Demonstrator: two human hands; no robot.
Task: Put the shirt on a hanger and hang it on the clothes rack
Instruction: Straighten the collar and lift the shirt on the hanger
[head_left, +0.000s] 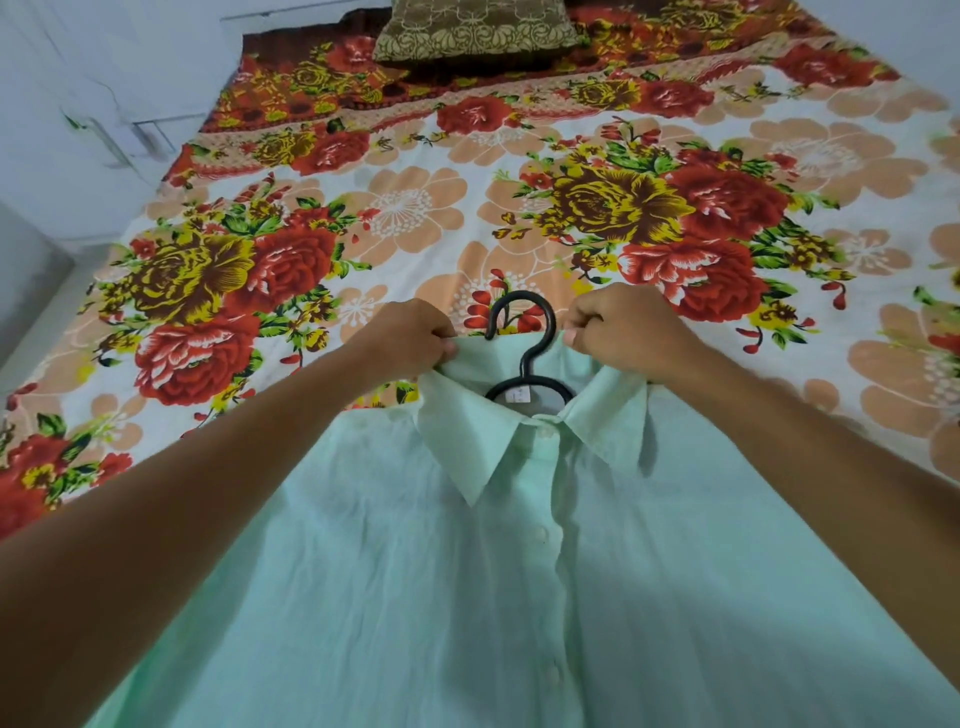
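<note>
A pale mint-green button-up shirt (467, 571) lies front side up on the bed, its collar pointing away from me. A black plastic hanger (524, 353) sits inside the neck opening, with its hook sticking out beyond the collar and its arms hidden under the fabric. My left hand (410, 338) pinches the left end of the collar. My right hand (618, 332) grips the right end of the collar. No clothes rack is in view.
The bed carries a floral sheet (395, 218) in red, yellow and peach. A brown patterned pillow (478, 28) lies at the far end. A white wall and cabinet fronts (104, 114) run along the left side of the bed.
</note>
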